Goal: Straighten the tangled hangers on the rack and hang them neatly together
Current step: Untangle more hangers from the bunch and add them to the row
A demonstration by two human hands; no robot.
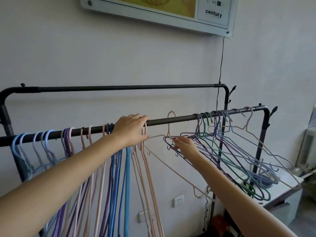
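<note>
Left hand: the left hand (132,130) lies over the front rail (171,119) of the black rack (226,94); its fingers (142,118) curl over the top of the rail, and the thumb below touches the pink hooks hanging there.
Right hand: the right hand (185,146) reaches forward under the rail; its fingers (177,140) pinch the wires where a dark hanger (171,142) and a pink hanger (171,120) cross. How many wires are in the pinch, I cannot tell.
Pink hanger: its hook stands up behind the rail, just above the right fingers; its long body goes down and to the right, below the right forearm.
Sorted hangers: the straight hangers (106,168), blue, purple and pink, hang close together from the rail, to the left of the left fingers and directly under them.
Tangled hangers: the tangled bunch (230,151), green, purple, blue and pale, hangs tilted on the rail to the right of the right fingers, the wires crossing each other.
Back rail: a second, higher rail (128,87) runs behind both hands, near the wall (119,57).
Wall: a framed board (213,14) with the word "century" hangs above; a thin black cable (221,57) goes down from it.
Lower down: a white socket (178,200) is on the wall under the right forearm.
</note>
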